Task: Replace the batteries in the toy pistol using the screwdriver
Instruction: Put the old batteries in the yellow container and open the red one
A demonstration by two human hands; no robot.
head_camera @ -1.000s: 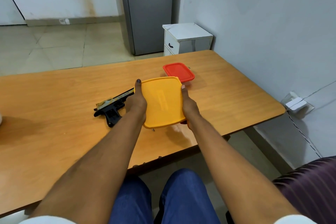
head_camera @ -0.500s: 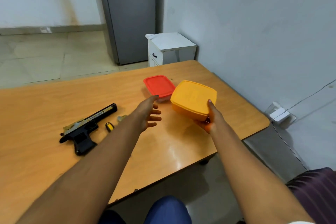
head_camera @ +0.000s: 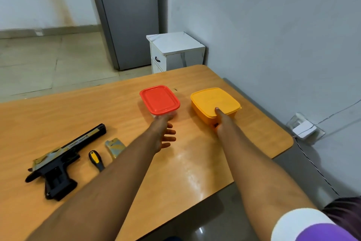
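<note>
The black and gold toy pistol (head_camera: 58,162) lies on its side at the left of the wooden table (head_camera: 195,162). Beside it lie a screwdriver (head_camera: 96,159) with a yellow and black handle and a small gold battery cover (head_camera: 115,147). My left hand (head_camera: 163,133) reaches toward the red-lidded box (head_camera: 159,100) with fingers spread, its tips at the box's near edge. My right hand (head_camera: 221,119) grips the near side of the yellow box (head_camera: 213,102), thumb on the lid, as the box sits on the table.
A white bedside cabinet (head_camera: 175,51) stands behind the table's far edge, next to a grey door (head_camera: 127,16). The wall runs along the table's right side, with a white socket box (head_camera: 302,129) and a cable low on it.
The yellow box went from both hands in front of me to the right and down onto the table beside the red-lidded box. My left hand let go and moved toward the red-lidded box.
</note>
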